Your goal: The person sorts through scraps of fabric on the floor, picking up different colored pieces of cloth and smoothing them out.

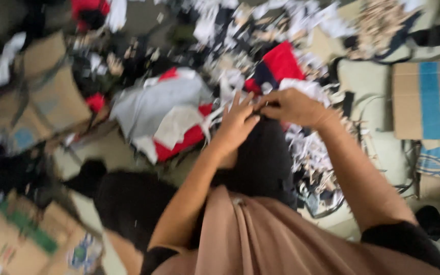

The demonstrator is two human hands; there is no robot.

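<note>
Head view, heavily motion-blurred; fine detail was lost.

Both hands met over a black garment that lay across the person's lap and ran forward from a tan cloth at the bottom of the frame. The left hand rested on the garment's far edge with fingers spread wide, pressing rather than gripping. The right hand was curled narrow, fingertips pinched at the same edge; it appeared to hold a fold of the black fabric, though the blur kept the contact from being certain.

Surroundings: the floor was strewn with scraps. A grey and red pile of cloth sat just left of the hands, a red piece just beyond them, and white and pale shreds lay scattered to the right. Flattened cardboard with a blue band lay at far right, more cardboard boxes at left.

Progress, as judged: the black garment was in hand and being worked at one edge, with no finished stack visible. Much loose cloth lay around unsorted, so the work looked far from done.
</note>
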